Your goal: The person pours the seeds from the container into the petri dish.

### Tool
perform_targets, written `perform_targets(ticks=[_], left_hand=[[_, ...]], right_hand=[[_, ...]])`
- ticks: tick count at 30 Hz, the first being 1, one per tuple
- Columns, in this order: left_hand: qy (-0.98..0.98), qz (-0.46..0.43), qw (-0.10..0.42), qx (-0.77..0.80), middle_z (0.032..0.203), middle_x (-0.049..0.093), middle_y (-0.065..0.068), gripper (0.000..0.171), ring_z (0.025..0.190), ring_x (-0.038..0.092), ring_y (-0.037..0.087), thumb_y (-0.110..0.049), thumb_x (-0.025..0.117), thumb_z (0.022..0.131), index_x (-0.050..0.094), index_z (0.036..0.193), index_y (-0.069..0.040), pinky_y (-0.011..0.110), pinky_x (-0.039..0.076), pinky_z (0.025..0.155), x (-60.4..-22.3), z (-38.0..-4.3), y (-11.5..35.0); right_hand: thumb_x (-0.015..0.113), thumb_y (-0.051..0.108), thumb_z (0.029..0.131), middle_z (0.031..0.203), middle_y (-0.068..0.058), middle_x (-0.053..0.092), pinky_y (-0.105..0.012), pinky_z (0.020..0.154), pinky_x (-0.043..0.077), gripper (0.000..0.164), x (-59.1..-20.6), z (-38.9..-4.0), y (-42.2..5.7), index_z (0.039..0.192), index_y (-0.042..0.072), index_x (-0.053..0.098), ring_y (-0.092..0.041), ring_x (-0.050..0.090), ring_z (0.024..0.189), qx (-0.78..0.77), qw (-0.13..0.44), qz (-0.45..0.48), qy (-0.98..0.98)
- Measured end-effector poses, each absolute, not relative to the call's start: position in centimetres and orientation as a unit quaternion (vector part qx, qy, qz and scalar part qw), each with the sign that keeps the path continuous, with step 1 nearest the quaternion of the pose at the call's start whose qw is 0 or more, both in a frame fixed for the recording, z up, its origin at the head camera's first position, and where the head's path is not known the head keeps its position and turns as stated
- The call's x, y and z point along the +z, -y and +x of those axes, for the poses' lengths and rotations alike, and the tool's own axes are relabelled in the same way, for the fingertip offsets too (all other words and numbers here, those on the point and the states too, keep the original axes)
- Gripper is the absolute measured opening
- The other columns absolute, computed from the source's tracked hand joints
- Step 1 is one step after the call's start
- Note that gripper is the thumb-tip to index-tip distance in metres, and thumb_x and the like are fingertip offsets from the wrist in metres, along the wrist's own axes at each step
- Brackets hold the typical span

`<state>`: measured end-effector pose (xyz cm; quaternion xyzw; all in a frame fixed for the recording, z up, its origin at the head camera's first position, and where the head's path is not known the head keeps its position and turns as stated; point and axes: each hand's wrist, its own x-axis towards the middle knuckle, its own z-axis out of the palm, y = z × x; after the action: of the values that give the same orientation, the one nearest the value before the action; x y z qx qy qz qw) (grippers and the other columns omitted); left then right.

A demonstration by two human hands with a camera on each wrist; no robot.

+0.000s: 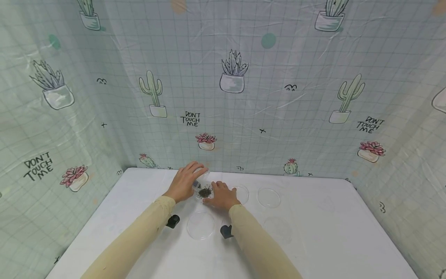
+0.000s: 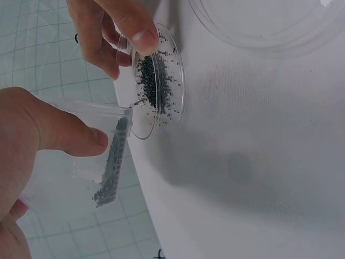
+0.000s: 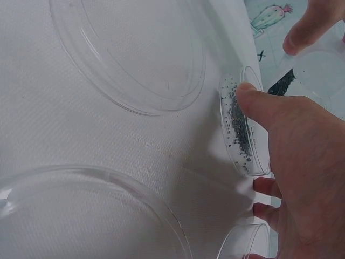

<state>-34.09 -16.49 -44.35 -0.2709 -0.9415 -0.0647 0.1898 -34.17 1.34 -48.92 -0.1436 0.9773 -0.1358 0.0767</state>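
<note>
My left hand [image 1: 184,182] grips a clear plastic container [image 2: 75,167], tilted above a petri dish [image 2: 182,81]. Dark granules [image 2: 110,167] lie banked along the container's lower edge, near its mouth. On the dish's bottom sits a heap of the same dark granules [image 3: 240,127], with loose grains scattered around it. My right hand [image 1: 223,195] holds this dish by its rim, the thumb [image 3: 256,100] over the near edge and the fingers around the side. The container's mouth is close to the dish's rim in the left wrist view.
More clear petri dishes stand on the white table [image 1: 331,236]: one nearer me [image 1: 188,226], one to the right [image 1: 268,188], and one partly behind my right hand [image 1: 247,193]. A patterned curtain [image 1: 265,155] rises behind the table's far edge.
</note>
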Motion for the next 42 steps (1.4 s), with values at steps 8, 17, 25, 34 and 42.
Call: perform_targets(ticks=[8,17,25,34,42], left_hand=[[0.942,-0.270,0.191,-0.055,0.141,0.050,0.001,0.088,0.137,0.040,0.024,0.008,0.078,0.064,0.050,0.140,-0.025,0.047,0.048,0.090,-44.26,-34.11,16.42],[0.942,-0.271,0.188,-0.056,0.141,0.050,0.001,0.088,0.137,0.039,0.024,0.008,0.079,0.063,0.051,0.140,-0.024,0.048,0.048,0.090,-44.50,-34.22,16.44],[0.945,-0.266,0.185,-0.043,0.142,0.049,0.001,0.089,0.137,0.038,0.024,0.007,0.079,0.064,0.049,0.141,-0.025,0.048,0.048,0.090,-44.31,-34.18,16.30],[0.945,-0.264,0.185,-0.049,0.142,0.050,0.002,0.087,0.138,0.039,0.025,0.008,0.078,0.064,0.050,0.140,-0.024,0.050,0.048,0.093,-44.13,-34.26,16.27],[0.945,-0.268,0.183,-0.046,0.143,0.049,0.002,0.089,0.138,0.039,0.026,0.006,0.079,0.064,0.049,0.141,-0.025,0.050,0.047,0.095,-44.03,-34.33,16.23]], right_hand=[[0.058,0.065,0.084,0.154,-0.008,0.037,-0.070,0.109,0.028,0.087,-48.72,-34.07,-1.42,0.150,0.015,0.034,-0.029,0.035,0.143,-0.140,0.079,-0.147,-0.976],[0.058,0.065,0.084,0.154,-0.008,0.037,-0.070,0.109,0.029,0.086,-48.85,-34.07,-1.37,0.150,0.015,0.034,-0.028,0.035,0.143,-0.134,0.079,-0.148,-0.977],[0.058,0.067,0.084,0.154,-0.009,0.037,-0.070,0.109,0.028,0.088,-48.98,-34.40,-1.42,0.150,0.015,0.034,-0.029,0.034,0.143,-0.133,0.082,-0.149,-0.976],[0.058,0.067,0.084,0.154,-0.009,0.037,-0.070,0.109,0.029,0.087,-49.01,-34.55,-1.39,0.150,0.015,0.035,-0.029,0.035,0.143,-0.132,0.080,-0.149,-0.977],[0.057,0.067,0.084,0.154,-0.008,0.036,-0.070,0.109,0.028,0.087,-48.98,-34.56,-1.37,0.151,0.016,0.034,-0.028,0.034,0.143,-0.128,0.084,-0.148,-0.977]])
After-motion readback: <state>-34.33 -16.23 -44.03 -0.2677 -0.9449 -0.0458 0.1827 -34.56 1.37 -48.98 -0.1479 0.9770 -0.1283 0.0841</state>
